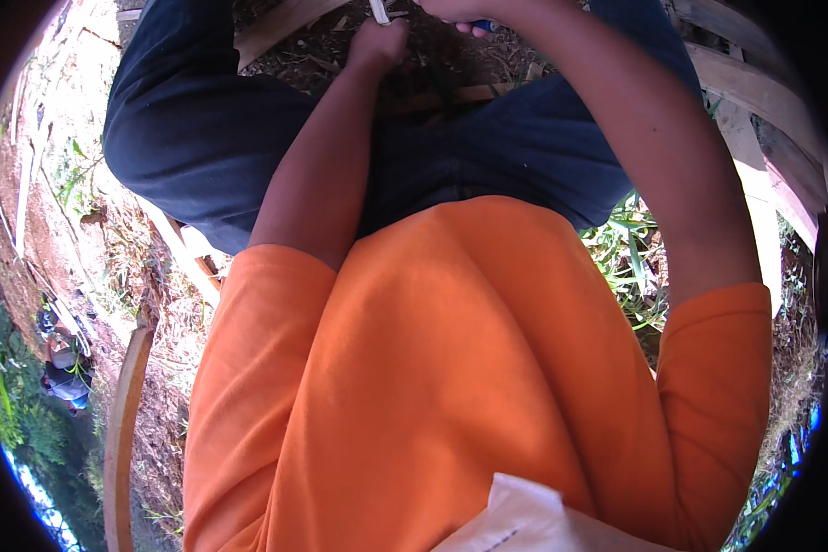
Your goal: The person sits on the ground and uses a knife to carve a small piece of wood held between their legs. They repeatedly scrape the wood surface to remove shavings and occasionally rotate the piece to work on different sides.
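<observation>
At the top edge, my left hand point(377, 44) is closed around a pale, narrow strip point(380, 11), perhaps wood, whose upper end runs out of view. Just to its right, my right hand point(465, 11) is partly cut off by the frame edge. Its fingers curl around a dark blue handle point(485, 26); the rest of that tool does not show. Both hands are held close together, over the ground between my bent legs in dark trousers point(221, 138).
Wooden boards point(745, 78) lie at the right, and a curved-looking plank point(124, 442) stands at the lower left. Chips and dry litter cover the ground point(294, 55) under the hands. Grass point(626, 248) grows by my right leg. Another person point(66, 373) is far off at the left.
</observation>
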`<state>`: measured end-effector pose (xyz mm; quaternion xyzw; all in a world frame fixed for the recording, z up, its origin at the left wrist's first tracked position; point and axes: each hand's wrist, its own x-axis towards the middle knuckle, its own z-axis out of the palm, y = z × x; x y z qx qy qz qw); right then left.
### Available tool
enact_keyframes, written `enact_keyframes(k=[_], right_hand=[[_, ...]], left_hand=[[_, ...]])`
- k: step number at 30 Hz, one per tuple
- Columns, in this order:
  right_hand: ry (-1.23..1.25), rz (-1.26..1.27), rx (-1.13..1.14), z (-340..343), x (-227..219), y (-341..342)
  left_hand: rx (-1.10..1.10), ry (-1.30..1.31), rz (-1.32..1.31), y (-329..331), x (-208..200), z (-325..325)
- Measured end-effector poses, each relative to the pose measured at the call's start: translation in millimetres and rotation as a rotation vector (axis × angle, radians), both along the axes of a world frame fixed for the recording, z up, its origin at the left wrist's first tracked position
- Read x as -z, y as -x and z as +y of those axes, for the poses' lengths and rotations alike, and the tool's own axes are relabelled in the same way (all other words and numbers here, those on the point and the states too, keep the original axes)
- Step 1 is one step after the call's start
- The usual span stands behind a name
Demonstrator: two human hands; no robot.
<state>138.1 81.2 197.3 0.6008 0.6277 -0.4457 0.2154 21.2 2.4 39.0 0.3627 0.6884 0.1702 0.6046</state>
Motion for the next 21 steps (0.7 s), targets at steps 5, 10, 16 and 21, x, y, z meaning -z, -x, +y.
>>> enact_keyframes(k=[5, 10, 16, 21], right_hand=[[-0.117, 0.041, 0.140, -23, 4, 8], [-0.143, 0.061, 0.181, -25, -1, 8], [-0.285, 0.048, 0.141, -14, 46, 28], [-0.104, 0.021, 0.147, 13, 45, 3]], left_hand=[[-0.066, 0.056, -0.050, -3, 1, 2], [0.014, 0.024, 0.010, 2, 13, 6], [-0.004, -0.004, 0.028, 3, 34, 4], [0.076, 0.019, 0.050, 4, -12, -3]])
